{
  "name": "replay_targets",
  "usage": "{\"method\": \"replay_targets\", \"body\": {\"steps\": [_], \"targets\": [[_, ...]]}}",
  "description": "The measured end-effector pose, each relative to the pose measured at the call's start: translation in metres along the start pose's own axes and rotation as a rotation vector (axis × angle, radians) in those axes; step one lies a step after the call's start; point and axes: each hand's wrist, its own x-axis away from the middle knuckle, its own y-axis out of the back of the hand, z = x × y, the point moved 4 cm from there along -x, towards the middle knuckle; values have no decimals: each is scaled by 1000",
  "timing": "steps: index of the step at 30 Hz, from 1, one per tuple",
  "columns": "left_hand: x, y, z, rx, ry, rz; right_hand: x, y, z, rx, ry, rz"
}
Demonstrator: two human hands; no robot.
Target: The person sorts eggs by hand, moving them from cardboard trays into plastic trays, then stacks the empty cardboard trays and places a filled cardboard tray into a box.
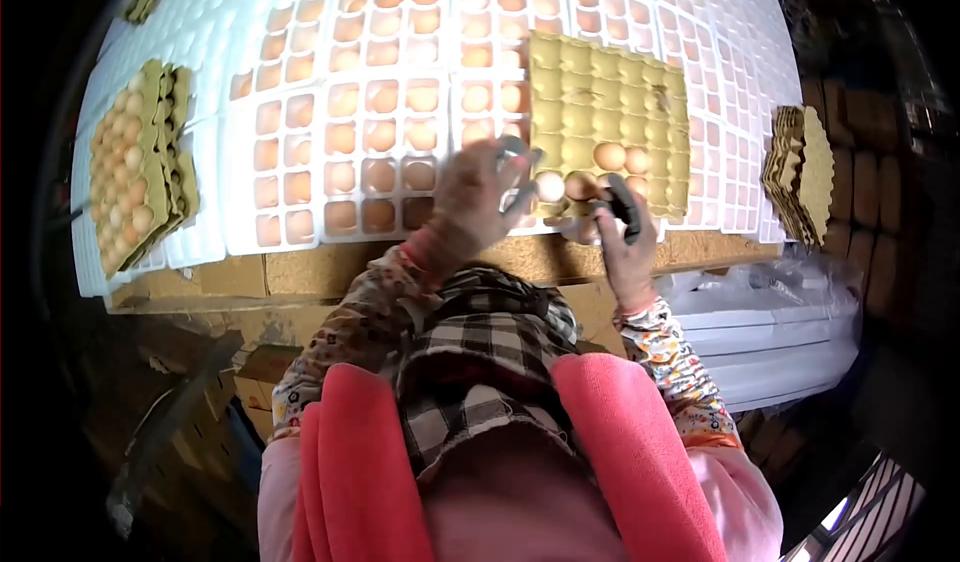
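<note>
My left hand (478, 197) is blurred, its grey-wrapped fingers apart at the left edge of the yellow pulp egg tray (600, 92). No egg shows clearly between them. My right hand (628, 247), also with dark finger covers, is bent over the tray's lower edge, its fingers closed round a brown egg that they partly hide. Close by in the pulp tray lie a pale egg (549, 187), a brown egg (579, 186) and several others. Under and around the tray are white plastic trays (322, 162), many of their cells holding eggs and lit brightly.
A tilted stack of pulp trays (172, 152) with eggs on top stands at the left. More stacked pulp trays (800, 177) are at the right edge. A wooden table edge (230, 280) runs along the front, with plastic-wrapped white material (765, 332) below right.
</note>
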Motion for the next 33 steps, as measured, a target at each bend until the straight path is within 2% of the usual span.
{"method": "replay_targets", "body": {"steps": [2,3,4,6,7,10,11,12,14,15,16,18,19,20,22,23,25,26,27,28,29,30,32,33], "targets": [[-32,-44,-64,-486,-119,394,-8,63,-17,368,25,-76],[-43,-79,-61,-557,37,417,-14,79,-30,521,50,3],[-48,-89,-58,-641,-10,375,-19,84,-40,642,92,105],[-47,-96,-53,-666,57,317,-29,76,-58,781,191,382],[-46,-89,-54,-706,159,390,-31,73,-59,856,347,355],[-36,-68,-44,-548,37,411,-58,85,-76,616,305,407],[-36,-65,-38,-436,91,336,-64,94,-72,360,256,351],[-36,-58,-39,-113,234,195,-68,102,-69,109,26,345],[-40,-44,-40,534,465,-133,-79,111,-104,-677,-371,223],[-39,-39,-34,907,731,-216,-91,115,-105,-339,22,274],[-37,-48,-19,1191,847,-324,-100,120,-94,-10,398,183],[-47,-63,-4,1259,896,-66,-116,104,-100,-208,-327,457],[-62,-59,-24,467,753,230,-116,97,-69,205,59,407],[-73,-66,-51,-89,429,364,-113,85,-69,452,314,311],[-77,-83,-67,-475,276,697,-111,73,-72,653,374,438],[-80,-81,-61,-415,271,652,-113,79,-71,525,294,440],[-81,-73,-39,-43,387,479,-118,99,-70,264,127,422],[-75,-70,-33,151,444,402,-112,108,-93,-173,-152,385],[-73,-69,-30,739,640,283,-104,118,-93,-511,-332,368],[-88,-66,-39,768,531,239,-92,124,-89,-846,-510,347],[-104,-69,-48,280,436,381,-86,126,-81,-705,-357,300],[-124,-73,-63,-210,322,505,-80,122,-81,-738,-516,376],[-147,-107,-74,-799,46,744,-76,114,-82,-217,-184,450],[-152,-122,-71,-801,24,827,-76,109,-55,134,95,431]]}}
